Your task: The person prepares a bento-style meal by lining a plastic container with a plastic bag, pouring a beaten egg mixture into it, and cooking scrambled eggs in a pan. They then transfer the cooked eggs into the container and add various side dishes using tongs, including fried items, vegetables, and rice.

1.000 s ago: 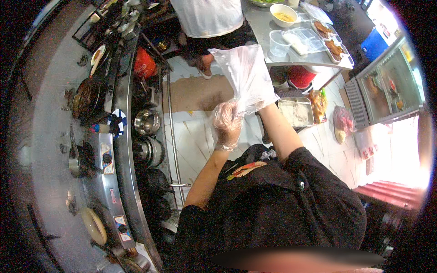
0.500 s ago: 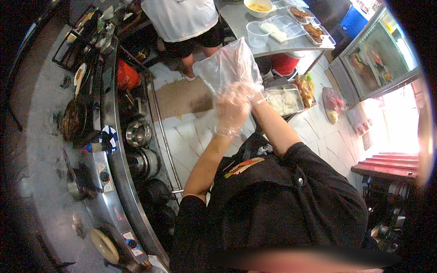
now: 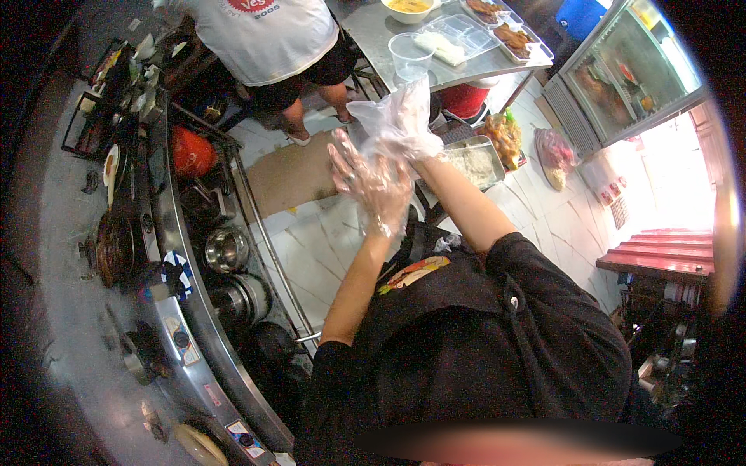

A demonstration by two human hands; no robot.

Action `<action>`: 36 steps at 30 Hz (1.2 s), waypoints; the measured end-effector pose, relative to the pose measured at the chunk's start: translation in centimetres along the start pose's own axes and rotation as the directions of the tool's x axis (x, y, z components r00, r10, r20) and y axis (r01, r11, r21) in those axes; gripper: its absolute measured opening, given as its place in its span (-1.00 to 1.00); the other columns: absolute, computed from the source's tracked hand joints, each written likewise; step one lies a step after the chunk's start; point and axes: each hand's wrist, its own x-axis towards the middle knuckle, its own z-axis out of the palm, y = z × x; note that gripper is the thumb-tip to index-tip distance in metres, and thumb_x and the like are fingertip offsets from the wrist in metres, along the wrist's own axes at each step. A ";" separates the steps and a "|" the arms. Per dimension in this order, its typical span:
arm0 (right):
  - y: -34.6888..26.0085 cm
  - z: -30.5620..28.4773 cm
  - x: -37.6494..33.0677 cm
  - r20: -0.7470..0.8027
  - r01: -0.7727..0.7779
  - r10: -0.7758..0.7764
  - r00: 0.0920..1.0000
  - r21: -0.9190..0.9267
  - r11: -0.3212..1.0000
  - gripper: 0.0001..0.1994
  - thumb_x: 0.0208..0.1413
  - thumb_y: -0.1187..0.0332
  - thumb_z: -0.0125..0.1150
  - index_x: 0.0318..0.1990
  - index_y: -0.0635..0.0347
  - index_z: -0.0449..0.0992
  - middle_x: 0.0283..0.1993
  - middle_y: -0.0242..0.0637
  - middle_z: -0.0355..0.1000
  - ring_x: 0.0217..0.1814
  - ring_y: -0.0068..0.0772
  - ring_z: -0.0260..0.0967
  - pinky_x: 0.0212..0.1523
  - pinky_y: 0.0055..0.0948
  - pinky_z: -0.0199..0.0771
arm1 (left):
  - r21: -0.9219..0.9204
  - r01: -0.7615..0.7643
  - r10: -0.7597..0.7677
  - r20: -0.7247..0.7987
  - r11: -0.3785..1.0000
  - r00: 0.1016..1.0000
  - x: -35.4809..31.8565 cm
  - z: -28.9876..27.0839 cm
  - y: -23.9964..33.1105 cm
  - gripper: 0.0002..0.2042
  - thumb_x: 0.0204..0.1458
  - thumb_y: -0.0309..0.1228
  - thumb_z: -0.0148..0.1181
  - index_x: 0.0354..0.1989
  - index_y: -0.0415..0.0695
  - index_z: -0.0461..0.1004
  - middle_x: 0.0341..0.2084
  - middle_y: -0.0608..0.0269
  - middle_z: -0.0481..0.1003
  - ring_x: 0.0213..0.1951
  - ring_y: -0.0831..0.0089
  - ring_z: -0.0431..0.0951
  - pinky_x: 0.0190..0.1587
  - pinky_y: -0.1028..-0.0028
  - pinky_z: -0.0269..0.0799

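Observation:
My left hand point(image 3: 371, 186) wears a clear plastic glove, its fingers spread and holding nothing. Just ahead and to the right, my right hand point(image 3: 413, 120) is inside a loose, wrinkled clear plastic glove point(image 3: 373, 124) that flares out to the left of the fingers. The fingers of that hand look stretched forward, though the creased plastic partly veils them. My two hands are close together, below the near edge of the metal table. On that table, a clear plastic tub point(image 3: 410, 56) is nearest to my right hand.
A person in a white shirt point(image 3: 260, 39) stands ahead left. The metal table point(image 3: 365, 35) holds a bowl point(image 3: 409, 9) and trays of browned food point(image 3: 513, 40). A metal tray of white crumbs point(image 3: 475, 165) lies right. Left runs a stove counter point(image 3: 186, 342); a glass-door fridge point(image 3: 622, 85) stands right.
My left hand has come off the right wrist and opened, moving slightly left. The plastic around my right hand has gone from spread flat to crumpled. The person ahead shifted left in view.

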 end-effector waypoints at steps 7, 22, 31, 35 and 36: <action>-1.1 -0.4 5.7 -0.040 -0.017 0.016 0.999 -0.022 1.000 -0.80 0.04 0.31 0.31 -0.29 0.21 0.46 -0.32 -0.30 0.39 -0.30 -0.41 0.28 -0.26 -0.41 0.32 | -0.301 0.081 -0.095 -0.032 0.950 0.995 5.3 9.4 -4.7 -0.56 -0.01 -0.56 0.11 0.12 -0.30 0.35 0.04 -0.27 0.36 0.11 -0.13 0.35 0.18 0.07 0.24; 0.3 -4.0 13.0 0.160 -0.109 0.090 0.983 0.118 0.987 -0.86 0.12 0.41 0.18 -0.25 0.31 0.53 -0.25 -0.21 0.54 -0.26 -0.38 0.49 -0.22 -0.47 0.53 | -0.096 -0.100 0.126 0.321 0.990 0.939 16.5 8.8 -4.0 -0.54 -0.04 -0.52 0.12 0.10 -0.35 0.34 0.18 -0.08 0.29 0.13 0.02 0.34 0.23 0.21 0.24; 1.2 -4.1 13.1 0.117 -0.255 0.237 0.964 0.178 0.950 -0.64 0.15 0.30 0.18 0.06 0.26 0.45 0.00 -0.22 0.51 0.00 -0.32 0.49 -0.02 -0.29 0.54 | -0.137 -0.199 0.241 0.471 0.970 0.849 17.3 10.2 -7.0 -0.44 -0.17 -0.61 0.07 0.15 -0.28 0.29 0.18 -0.09 0.27 0.24 -0.01 0.23 0.29 0.19 0.17; 1.6 -1.3 12.6 0.015 -0.271 0.271 0.962 0.133 0.953 -0.67 0.16 0.30 0.19 0.06 0.14 0.46 -0.01 -0.30 0.51 -0.01 -0.40 0.49 -0.01 -0.35 0.53 | -0.230 -0.054 0.167 0.504 0.972 0.847 18.5 8.9 -8.6 -0.42 -0.17 -0.65 0.02 0.18 -0.25 0.27 0.17 -0.10 0.29 0.24 -0.01 0.23 0.25 0.19 0.22; 1.6 -0.9 12.7 0.025 -0.274 0.274 0.961 0.157 0.949 -0.69 0.16 0.30 0.19 0.05 0.14 0.47 -0.02 -0.30 0.52 -0.02 -0.40 0.49 -0.01 -0.35 0.53 | -0.257 -0.072 0.195 0.493 0.964 0.848 18.8 8.4 -8.7 -0.43 -0.15 -0.64 0.02 0.18 -0.26 0.26 0.17 -0.10 0.29 0.23 -0.01 0.24 0.25 0.19 0.23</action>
